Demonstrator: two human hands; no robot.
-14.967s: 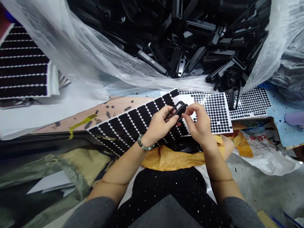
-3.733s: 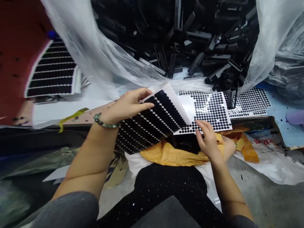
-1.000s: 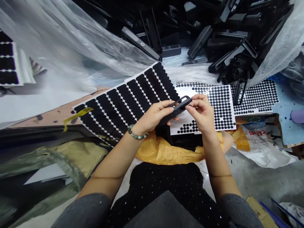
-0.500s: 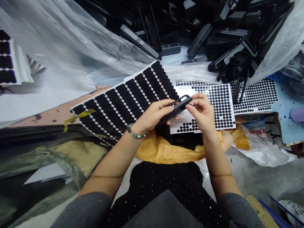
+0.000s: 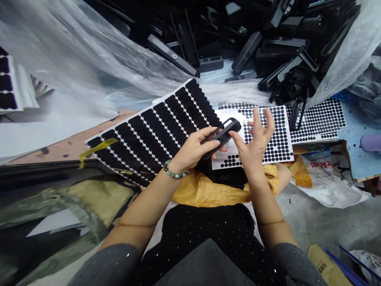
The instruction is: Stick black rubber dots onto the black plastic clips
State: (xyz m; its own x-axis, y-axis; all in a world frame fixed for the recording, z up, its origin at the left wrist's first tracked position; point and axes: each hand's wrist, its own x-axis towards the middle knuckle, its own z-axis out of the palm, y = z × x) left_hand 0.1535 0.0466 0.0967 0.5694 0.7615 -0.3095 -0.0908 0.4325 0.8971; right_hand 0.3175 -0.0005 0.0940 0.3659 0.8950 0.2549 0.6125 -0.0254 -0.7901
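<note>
A black, carbon-patterned plastic part [image 5: 229,130] with a long slot is gripped by my left hand [image 5: 196,147], thumb on top and fingers beneath. My right hand [image 5: 255,143] is spread, its thumb tip at or very near the part's right end; I cannot tell whether it touches. Behind the right hand lies a white sheet of small round black stickers [image 5: 278,135]. To the left, a sheet with rows of larger black stickers [image 5: 149,131] reaches under the left hand.
A heap of similar black parts [image 5: 247,51] fills the back, with clear plastic film [image 5: 119,51] around it. Another dotted sheet [image 5: 324,115] lies at the right with one black part on it. Yellow tape [image 5: 98,147] sticks to the large sheet. Yellow cloth [image 5: 208,190] covers my lap.
My right hand has let go of the black part's end, and its fingers have opened and lifted away. The left hand keeps hold of the part, almost in place.
</note>
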